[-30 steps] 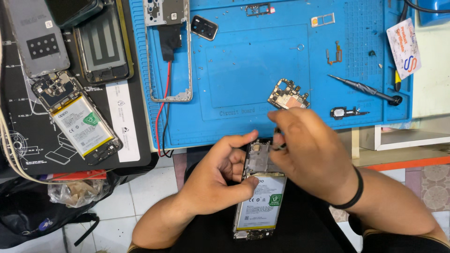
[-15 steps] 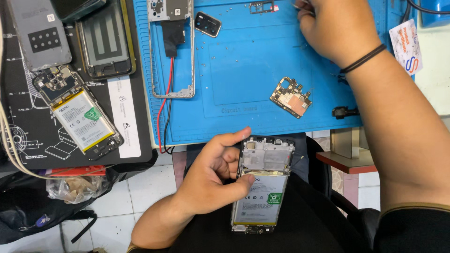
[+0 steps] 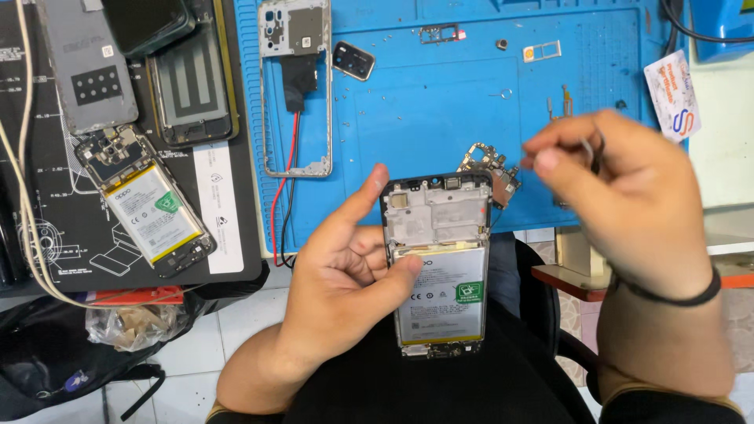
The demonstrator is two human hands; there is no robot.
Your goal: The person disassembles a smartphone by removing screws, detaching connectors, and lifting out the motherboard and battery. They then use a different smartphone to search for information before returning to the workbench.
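My left hand [image 3: 345, 275] grips an opened phone [image 3: 438, 263] from its left side, thumb on the edge of the white battery. The phone's back is off, showing a bare silver frame above the battery. To the phone's upper right, my right hand [image 3: 628, 204] hovers over the blue mat [image 3: 440, 102]. Its fingers are pinched on a thin dark tool [image 3: 591, 149], which is blurred. A loose circuit board [image 3: 491, 169] lies on the mat just behind the phone's top right corner, partly hidden by it.
A phone frame with red and black wires [image 3: 297, 86], a camera cover [image 3: 353, 60] and small parts lie on the mat. On the black mat [image 3: 228, 235] at left sit another opened phone with battery [image 3: 149, 204], a grey back cover [image 3: 82, 63] and a dark panel [image 3: 192, 78].
My right hand went to the mat's far edge, then came back toward the phone with a thin tool pinched in its fingers. The circuit board stayed on the mat. The phone sits higher in view.
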